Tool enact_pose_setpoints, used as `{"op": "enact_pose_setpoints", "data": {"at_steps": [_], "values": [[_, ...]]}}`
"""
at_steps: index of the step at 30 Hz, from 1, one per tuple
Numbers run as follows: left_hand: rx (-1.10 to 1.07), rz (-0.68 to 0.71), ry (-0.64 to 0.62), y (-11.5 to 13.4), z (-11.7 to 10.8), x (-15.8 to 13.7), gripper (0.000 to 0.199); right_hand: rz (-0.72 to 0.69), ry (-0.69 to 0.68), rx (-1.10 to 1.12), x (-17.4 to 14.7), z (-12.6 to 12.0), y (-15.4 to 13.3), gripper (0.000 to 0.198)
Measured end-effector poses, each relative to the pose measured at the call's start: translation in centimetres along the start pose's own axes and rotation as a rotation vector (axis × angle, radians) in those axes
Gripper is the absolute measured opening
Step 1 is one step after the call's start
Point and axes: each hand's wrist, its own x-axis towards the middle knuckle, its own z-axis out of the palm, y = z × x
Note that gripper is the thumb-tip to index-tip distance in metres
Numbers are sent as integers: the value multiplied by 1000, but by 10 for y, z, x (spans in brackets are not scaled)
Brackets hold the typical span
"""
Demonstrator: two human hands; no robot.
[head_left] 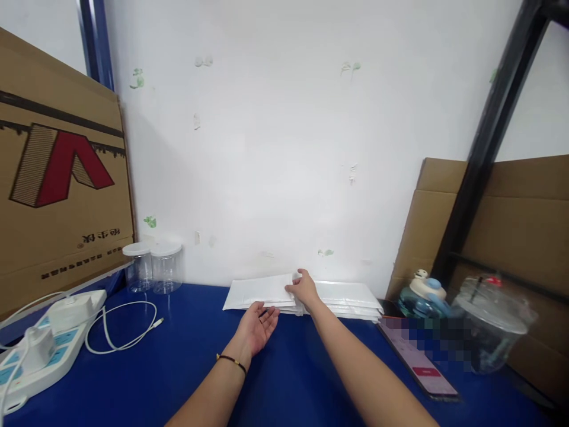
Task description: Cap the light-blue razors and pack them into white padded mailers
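Two stacks of flat white packets that look like mailing envelopes lie side by side against the wall: the left stack (pixel 260 290) and the right stack (pixel 349 292). My right hand (pixel 304 289) is at the inner end of the left stack, its thumb and index finger closed on the edge of the top envelope. My left hand (pixel 258 329) is palm up just in front of the left stack, fingers apart and holding nothing. Whether its fingertips touch the stack's front edge I cannot tell.
On the left are a power strip (pixel 56 338) with plugs, a white cable (pixel 122 347), two clear lidded jars (pixel 166 270) and a large cardboard box (pixel 62 172). To the right are a phone (pixel 422 365), a blue-and-white lidded container (pixel 422 296) and a clear plastic tub (pixel 489 326).
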Motion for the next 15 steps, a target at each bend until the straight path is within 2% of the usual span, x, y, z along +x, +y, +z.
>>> {"op": "enact_pose_setpoints", "data": {"at_steps": [3,5,8,10,13,15], "values": [[-40,50,27,-1,3,-4,23,-17,-117,198,-11,4,-9,33],[-122,128,10,-4,7,-7,27,-24,-187,295,-24,0,-14,31],[-316,250,-122,-9,12,-14,26,8,-335,558,-48,-15,-17,33],[-370,299,-235,-10,14,-19,31,56,-433,772,-65,-28,-14,33],[-352,306,-381,-7,16,-27,40,127,-447,901,-89,-49,-1,36],[-341,299,-418,-2,17,-30,45,197,-425,892,-100,-59,12,35]]}}
